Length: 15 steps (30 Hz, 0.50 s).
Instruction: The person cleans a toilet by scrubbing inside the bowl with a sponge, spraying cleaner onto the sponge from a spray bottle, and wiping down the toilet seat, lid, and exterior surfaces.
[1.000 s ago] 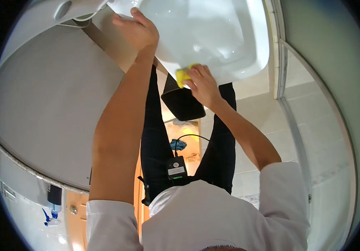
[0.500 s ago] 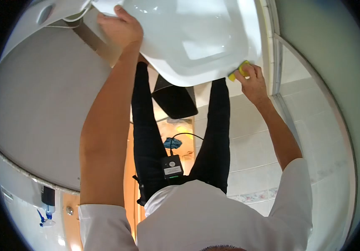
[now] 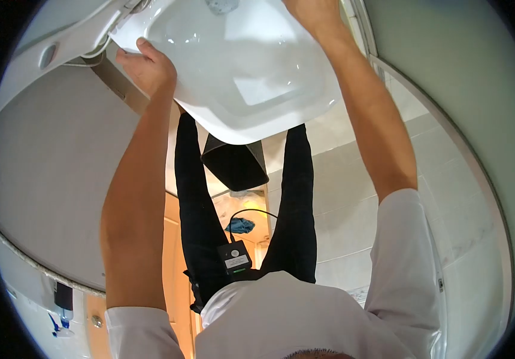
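A white washbasin [image 3: 209,105] fills the top middle, wet and shiny inside. At its left rim is my left hand [image 3: 150,67], thumb apart from the fingers; the hand looks to rest against the outer edge. My right hand [image 3: 317,15] reaches over the basin's right side. The top edge of the view cuts off its fingers, so whatever it holds is hidden. Near that hand, at the back of the basin, a drain area [image 3: 221,6] is partly in view.
A dark bin [image 3: 236,167] stands under the basin, between my legs. A black box [image 3: 235,257] with a cable hangs at my waist. Left lies a large grey surface [image 3: 54,167]; right is a tiled wall [image 3: 341,197]. A bottle [image 3: 63,314] is at lower left.
My right hand, which held a yellow sponge at the basin's front right rim, has moved up and inward over the basin. The sponge is out of sight. My left hand stays by the left rim.
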### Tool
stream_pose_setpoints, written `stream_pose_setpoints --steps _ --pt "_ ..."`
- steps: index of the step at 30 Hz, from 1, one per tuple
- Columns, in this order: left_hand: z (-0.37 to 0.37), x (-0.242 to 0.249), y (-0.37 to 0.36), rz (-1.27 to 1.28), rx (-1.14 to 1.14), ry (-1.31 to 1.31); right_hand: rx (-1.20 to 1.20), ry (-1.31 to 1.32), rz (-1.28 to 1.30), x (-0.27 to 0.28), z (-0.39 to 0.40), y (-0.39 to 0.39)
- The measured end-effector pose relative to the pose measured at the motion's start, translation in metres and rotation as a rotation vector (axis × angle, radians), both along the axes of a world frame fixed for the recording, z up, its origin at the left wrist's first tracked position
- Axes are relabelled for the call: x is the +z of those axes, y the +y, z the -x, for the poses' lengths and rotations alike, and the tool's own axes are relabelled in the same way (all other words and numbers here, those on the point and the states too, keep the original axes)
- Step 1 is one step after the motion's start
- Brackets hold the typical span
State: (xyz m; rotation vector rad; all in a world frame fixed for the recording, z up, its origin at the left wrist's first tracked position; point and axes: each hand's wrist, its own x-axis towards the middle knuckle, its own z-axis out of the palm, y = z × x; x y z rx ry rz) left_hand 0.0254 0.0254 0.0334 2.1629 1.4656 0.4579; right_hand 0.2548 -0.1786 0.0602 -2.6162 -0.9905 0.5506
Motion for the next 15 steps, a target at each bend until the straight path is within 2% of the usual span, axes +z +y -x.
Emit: stream_pose_setpoints --steps 2,3,6,9,12,14,15 --pt "0.005 -0.009 0.007 -0.065 -0.045 -0.026 -0.02 -0.01 -0.012 0.004 0.016 -0.02" --pt "0.008 -0.011 0.008 -0.051 -0.067 -0.005 -0.097 -0.213 -0.311 0.004 0.052 -0.064" --pt "0.001 -0.001 0.005 -0.015 -0.06 -0.001 -0.128 -0.183 -0.196 0.014 0.118 -0.139" --pt "0.006 0.002 -0.001 0.03 -0.026 0.004 -0.046 -0.242 -0.241 0.004 0.077 -0.094" --pt "0.004 0.001 0.004 0.025 -0.054 -0.011 0.035 -0.382 -0.373 0.001 0.007 0.019" --pt "0.001 0.011 0.0 0.022 -0.02 0.078 0.181 -0.408 0.011 -0.01 0.007 0.025" --pt "-0.001 0.011 0.002 0.022 -0.013 0.075 0.237 -0.453 0.117 -0.014 0.021 0.011"
